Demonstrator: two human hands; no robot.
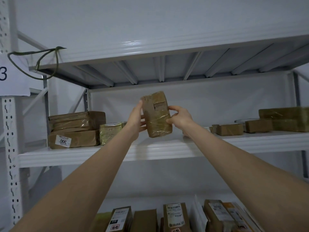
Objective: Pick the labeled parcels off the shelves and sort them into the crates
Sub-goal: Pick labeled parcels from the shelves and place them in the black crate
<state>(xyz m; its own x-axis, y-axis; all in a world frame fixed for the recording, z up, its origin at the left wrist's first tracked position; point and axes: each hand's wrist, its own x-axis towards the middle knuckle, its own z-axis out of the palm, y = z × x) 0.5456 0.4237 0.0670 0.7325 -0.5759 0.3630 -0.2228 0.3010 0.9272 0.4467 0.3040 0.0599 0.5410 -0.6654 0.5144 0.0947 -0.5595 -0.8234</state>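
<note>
**Pick step: parcel in both hands, clear of shelf**

Centre of frame: brown parcel (157, 114), taped, held upright with a slight tilt. It looks lifted just off the middle shelf (167, 149) and not resting on it, though its bottom edge sits close to the shelf surface. The left hand (136, 118) grips its left side with fingers wrapped behind. The right hand (179, 117) pinches the right edge between thumb and fingers. So both hands are clamped on the one parcel, one on each side. A printed label patch shows on the upper face; the text is too blurred to read.

Step, as I judge it: the pick is done and the label is being checked — sorting has not started. No crates are in view, so the next move calls for reading the label, pulling the parcel back and down past the shelf lip, then turning to find the right crate. One hand could probably carry it.

Left on the same shelf:
- stack of flat parcels (75, 124) at frame left, with a "300" sticker (63, 141)
- small taped packet (111, 131) beside the stack
- small boxes (227, 129) at right
- big wrapped bundle (284, 118) at far right

More labeled parcels stand upright along the lower shelf (173, 216) at the bottom of the frame.
</note>
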